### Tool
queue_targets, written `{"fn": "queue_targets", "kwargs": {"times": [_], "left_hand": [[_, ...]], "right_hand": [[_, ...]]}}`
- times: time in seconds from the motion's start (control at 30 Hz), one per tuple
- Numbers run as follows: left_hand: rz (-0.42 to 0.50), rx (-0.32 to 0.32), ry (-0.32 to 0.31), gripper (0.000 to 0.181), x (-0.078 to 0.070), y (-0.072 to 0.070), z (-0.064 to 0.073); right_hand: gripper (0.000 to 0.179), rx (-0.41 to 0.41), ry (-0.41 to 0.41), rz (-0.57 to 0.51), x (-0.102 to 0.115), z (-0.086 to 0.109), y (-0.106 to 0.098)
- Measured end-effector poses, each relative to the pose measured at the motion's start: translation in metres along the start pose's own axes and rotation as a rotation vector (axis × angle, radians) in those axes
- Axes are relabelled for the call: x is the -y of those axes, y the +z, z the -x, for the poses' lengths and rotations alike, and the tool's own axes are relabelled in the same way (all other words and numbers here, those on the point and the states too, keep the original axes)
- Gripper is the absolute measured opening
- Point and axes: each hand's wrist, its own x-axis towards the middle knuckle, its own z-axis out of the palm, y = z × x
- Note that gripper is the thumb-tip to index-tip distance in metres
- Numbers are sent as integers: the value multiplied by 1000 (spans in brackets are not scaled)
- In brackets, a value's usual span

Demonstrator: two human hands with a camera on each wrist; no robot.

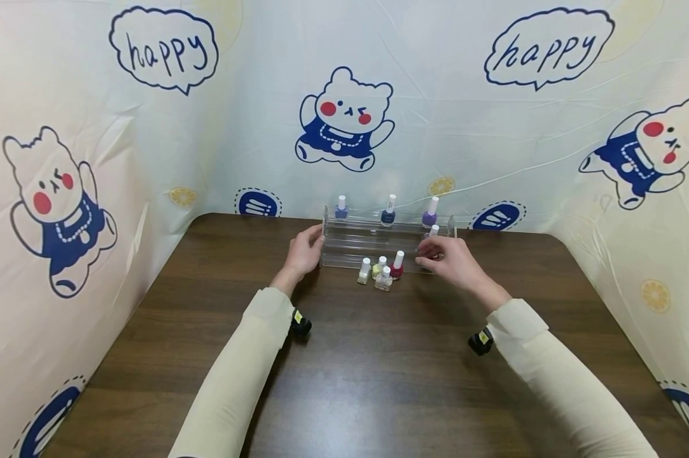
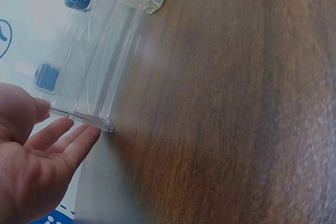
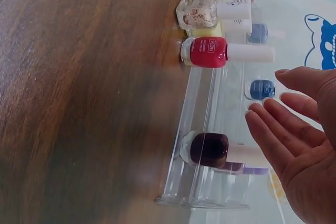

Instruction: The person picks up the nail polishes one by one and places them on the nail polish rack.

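My left hand [image 1: 304,253] is at the left end of a clear acrylic tiered rack [image 1: 367,240]. In the left wrist view its fairly straight fingers [image 2: 79,142] rest against the end panel, with the thumb at the panel's back corner. Near the rack's right end is my right hand [image 1: 450,257]. The right wrist view has its fingers [image 3: 286,135] loosely extended with nothing between them. Beside them a dark nail polish bottle [image 3: 210,149] stands on a low tier, hidden by the hand in the head view. A red nail polish bottle [image 3: 207,52] stands before the rack.
Along the back tier stand a periwinkle bottle [image 1: 341,210], a dark blue bottle [image 1: 387,216] and a purple bottle [image 1: 429,217]. Clustered with the red one are a cream bottle [image 1: 364,272], a yellow bottle [image 1: 377,270] and a clear glitter bottle [image 1: 383,281]. A printed cloth surrounds the wooden table [image 1: 344,369].
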Motion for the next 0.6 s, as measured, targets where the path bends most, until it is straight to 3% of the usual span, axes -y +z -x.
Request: {"fn": "queue_targets", "kwargs": {"times": [0.2,0.6], "left_hand": [[-5,2,-5,43,0,0,1],[-2,9,-9,43,1,0,-1]], "right_hand": [[23,15,18,10,2,-2,3],[22,13,-28,-25,7,-8,13]]}}
